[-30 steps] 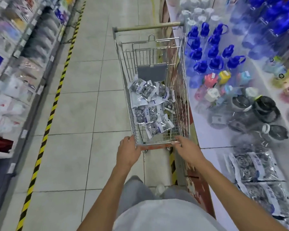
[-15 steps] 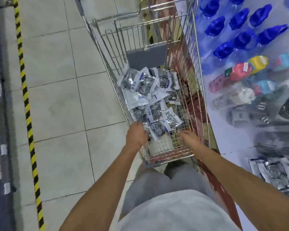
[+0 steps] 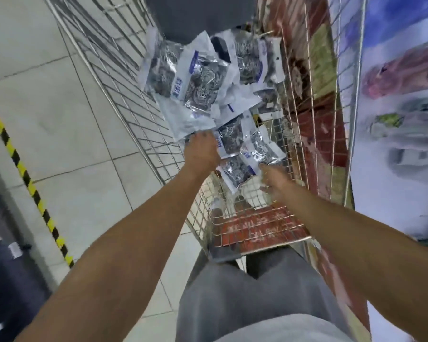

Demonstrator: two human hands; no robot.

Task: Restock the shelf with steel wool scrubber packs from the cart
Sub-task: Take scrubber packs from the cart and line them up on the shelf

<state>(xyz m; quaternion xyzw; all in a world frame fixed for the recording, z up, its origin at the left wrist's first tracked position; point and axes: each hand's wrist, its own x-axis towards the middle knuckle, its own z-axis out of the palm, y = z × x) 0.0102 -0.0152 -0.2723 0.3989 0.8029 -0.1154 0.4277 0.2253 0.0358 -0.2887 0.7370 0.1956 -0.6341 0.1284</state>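
Scrubber packs (image 3: 203, 80) heaped loose in the wire cart (image 3: 124, 77), piled from the grey flap down toward the near end; left hand (image 3: 202, 150) reaches into the pile, knuckles up, fingers buried among the packs, grip impossible to judge; right hand (image 3: 273, 180) blurred beside the nearest pack, likewise unclear; tiled floor (image 3: 59, 107) and striped tape (image 3: 22, 169) left.
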